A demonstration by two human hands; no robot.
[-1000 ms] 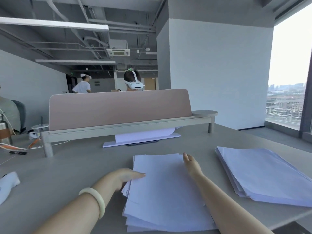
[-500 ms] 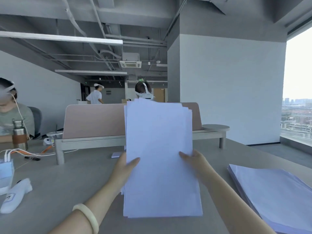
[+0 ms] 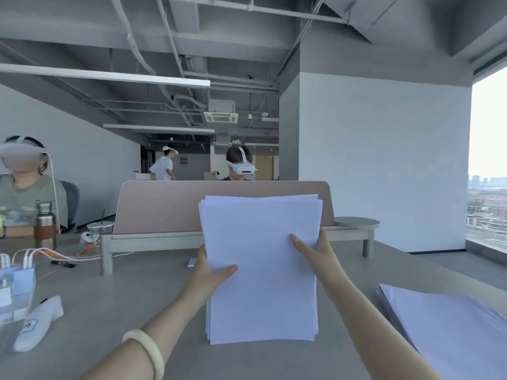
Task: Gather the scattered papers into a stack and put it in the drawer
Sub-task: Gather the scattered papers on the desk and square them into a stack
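A stack of white papers (image 3: pixel 262 294) stands upright on its bottom edge on the grey desk (image 3: pixel 123 303), in the middle of the view. My left hand (image 3: pixel 211 272) grips its left side, thumb across the front sheet. My right hand (image 3: pixel 312 249) grips the right side a little higher. The sheets' top edges are slightly uneven. A second pile of white papers (image 3: pixel 450 330) lies flat on the desk at the right. No drawer is in view.
A pink divider panel (image 3: pixel 164 207) crosses the desk behind the stack. At the left lie a white controller (image 3: pixel 38 322), a box with cables (image 3: pixel 13 281), a steel bottle (image 3: pixel 45 226) and a plastic cup (image 3: pixel 100 231). People in headsets sit at the left and behind the divider.
The papers lay flat on the desk a second ago; both hands have lifted them upright. Since half a second ago the stack's bottom edge rests on the desk and looks more even.
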